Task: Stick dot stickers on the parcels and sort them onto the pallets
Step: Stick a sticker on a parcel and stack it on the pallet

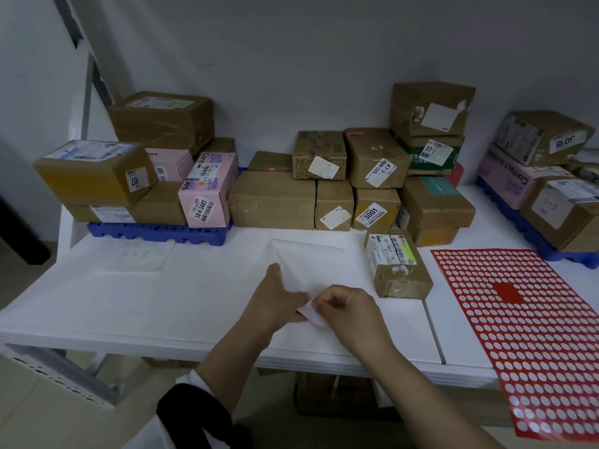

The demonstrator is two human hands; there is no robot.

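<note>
A sheet, judged light and limp, is pinched at its near corner, fingers of left hand and right hand closed on it.

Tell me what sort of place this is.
Probably a small parcel-sorting station: labelled cardboard parcels stacked on a blue pallet and a red dot-sticker sheet on the white table. The left hand and right hand pinch a white sheet.

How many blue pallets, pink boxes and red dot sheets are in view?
Blue pallets: 2
Pink boxes: 3
Red dot sheets: 1
Total: 6
</note>
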